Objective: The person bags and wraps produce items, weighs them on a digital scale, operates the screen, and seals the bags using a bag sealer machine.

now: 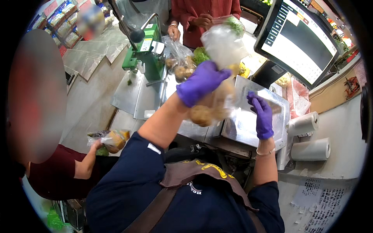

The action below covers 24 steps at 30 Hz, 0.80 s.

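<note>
My left hand [202,83], in a purple glove, grips the neck of a clear plastic bag [224,94]. Brown round produce, probably potatoes [201,115], hangs in it below my fist, blurred by motion. The bag's loose top [223,43] flares up beyond the hand. Over the steel weighing plate [239,125] of a scale is my right hand [261,113], gloved too. Its fingers are bent and bunched near the thumb; whether anything small sits between them cannot be seen.
Left of the plate stands a green bag-sealing device [148,55]. Bagged brown produce [180,70] and leafy greens [201,55] lie beyond, before a person in a red shirt [207,11]. A display screen [300,40] and plastic-bag rolls [310,150] are rightward. Another person's hand [96,144] holds bagged food.
</note>
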### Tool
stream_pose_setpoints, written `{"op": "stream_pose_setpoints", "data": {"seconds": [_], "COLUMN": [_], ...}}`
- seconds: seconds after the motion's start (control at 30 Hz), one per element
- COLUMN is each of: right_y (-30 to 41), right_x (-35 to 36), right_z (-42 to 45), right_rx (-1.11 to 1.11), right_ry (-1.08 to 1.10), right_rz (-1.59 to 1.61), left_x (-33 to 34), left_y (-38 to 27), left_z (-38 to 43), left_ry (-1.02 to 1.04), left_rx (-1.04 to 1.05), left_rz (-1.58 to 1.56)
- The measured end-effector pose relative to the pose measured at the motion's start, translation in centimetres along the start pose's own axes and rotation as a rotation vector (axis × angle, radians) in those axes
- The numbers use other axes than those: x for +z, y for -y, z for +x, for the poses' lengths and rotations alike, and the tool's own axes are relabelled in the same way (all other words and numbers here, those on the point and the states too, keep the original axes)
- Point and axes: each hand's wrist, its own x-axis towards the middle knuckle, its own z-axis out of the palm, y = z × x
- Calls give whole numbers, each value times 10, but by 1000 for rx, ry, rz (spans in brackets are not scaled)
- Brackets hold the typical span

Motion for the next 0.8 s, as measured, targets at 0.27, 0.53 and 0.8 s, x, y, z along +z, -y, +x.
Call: {"op": "stream_pose_setpoints", "data": {"seconds": [0.27, 0.53, 0.8], "right_y": [-15, -33, -70], "right_x": [97, 181, 290], "right_z": [60, 178, 304], "right_rx": [-64, -50, -181], "right_ry": [192, 227, 112], "right_rz": [45, -184, -678], "left_x": [-25, -6, 4], "left_y": [151, 198, 210], "left_z": [-10, -6, -66], "left_ry": [-160, 1, 108], "left_rx": [-153, 160, -16], "left_rz": [401, 445, 401]}}
